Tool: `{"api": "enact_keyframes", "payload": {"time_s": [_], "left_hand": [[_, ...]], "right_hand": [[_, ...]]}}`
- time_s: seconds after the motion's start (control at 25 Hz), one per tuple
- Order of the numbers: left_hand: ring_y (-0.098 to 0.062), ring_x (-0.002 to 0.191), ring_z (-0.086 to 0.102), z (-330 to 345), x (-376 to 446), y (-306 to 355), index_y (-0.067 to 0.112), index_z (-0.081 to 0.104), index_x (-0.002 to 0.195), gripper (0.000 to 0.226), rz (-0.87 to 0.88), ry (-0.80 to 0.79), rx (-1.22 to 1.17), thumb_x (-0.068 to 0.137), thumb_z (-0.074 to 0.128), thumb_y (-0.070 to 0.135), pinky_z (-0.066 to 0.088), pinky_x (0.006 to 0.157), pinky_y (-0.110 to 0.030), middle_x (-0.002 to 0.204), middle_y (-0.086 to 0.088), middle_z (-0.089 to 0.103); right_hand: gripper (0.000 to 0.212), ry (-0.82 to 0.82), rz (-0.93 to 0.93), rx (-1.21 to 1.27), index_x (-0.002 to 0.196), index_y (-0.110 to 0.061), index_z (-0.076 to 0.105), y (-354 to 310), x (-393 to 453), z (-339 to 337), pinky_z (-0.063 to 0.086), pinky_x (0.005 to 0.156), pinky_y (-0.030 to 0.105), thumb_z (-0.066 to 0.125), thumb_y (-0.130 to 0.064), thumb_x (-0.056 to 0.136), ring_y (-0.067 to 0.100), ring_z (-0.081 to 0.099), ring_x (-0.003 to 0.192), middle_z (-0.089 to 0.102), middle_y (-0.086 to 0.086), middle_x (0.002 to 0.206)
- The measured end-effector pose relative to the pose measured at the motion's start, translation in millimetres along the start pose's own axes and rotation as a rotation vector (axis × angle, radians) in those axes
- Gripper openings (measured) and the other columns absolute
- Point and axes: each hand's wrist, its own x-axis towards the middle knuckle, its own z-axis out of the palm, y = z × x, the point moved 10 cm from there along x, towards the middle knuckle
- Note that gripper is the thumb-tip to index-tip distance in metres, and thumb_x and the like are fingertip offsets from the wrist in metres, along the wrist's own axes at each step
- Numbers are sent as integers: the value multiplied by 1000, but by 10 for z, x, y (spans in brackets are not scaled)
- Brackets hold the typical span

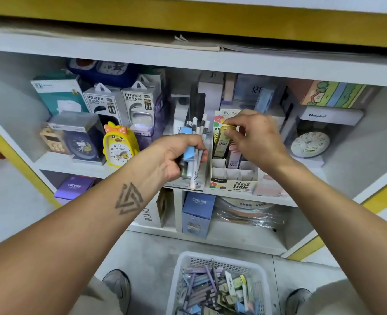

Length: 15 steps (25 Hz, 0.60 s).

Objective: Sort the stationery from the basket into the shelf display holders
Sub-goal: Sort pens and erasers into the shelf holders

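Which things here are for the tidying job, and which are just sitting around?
For the job:
left hand gripping pens
right hand holding yellow lead case
cardboard display holder
white basket of stationery

Just sitting around:
yellow duck clock
power bank boxes
round white clock

Both arms are bare, with no sleeves and no watch or rings. The left forearm (79, 226) has a dark tattoo (129, 198) made of triangles woven together, just below the left hand (176, 153). The person wears light tan trousers (97, 298) and grey shoes (117, 287) with darker soles.
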Motion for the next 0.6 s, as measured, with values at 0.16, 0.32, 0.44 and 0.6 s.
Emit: {"api": "enact_keyframes", "payload": {"time_s": [0.16,0.32,0.44,0.6], "left_hand": [[-14,47,63,-35,-18,-7,7,58,80,9,1,14,4,83,60,-2,53,49,-23,68,-10,66],[-14,47,64,-30,-21,-8,7,59,78,10,8,19,29,82,60,-1,53,53,-25,70,-10,67],[-14,48,64,-4,-24,-30,7,59,75,11,6,16,55,82,60,-1,48,60,-27,66,-9,67],[-16,48,64,25,-12,-72,5,60,75,10,-7,6,51,82,61,-2,46,65,-29,67,-11,67]], "right_hand": [[19,-36,-18,-23,110,-16,77,-15,-4,68,52,80,42,71,-21,92,18,58,86,66,-5,98],[18,-51,39,-10,104,-21,74,65,23,70,54,79,43,76,-18,87,19,60,82,66,-7,90],[16,-113,58,-11,95,-21,69,78,-26,186,54,75,40,79,-18,83,20,60,77,62,-9,77],[8,-115,-37,-201,87,-13,74,-3,-81,259,52,73,38,67,-15,91,25,62,88,70,-1,89]]}}
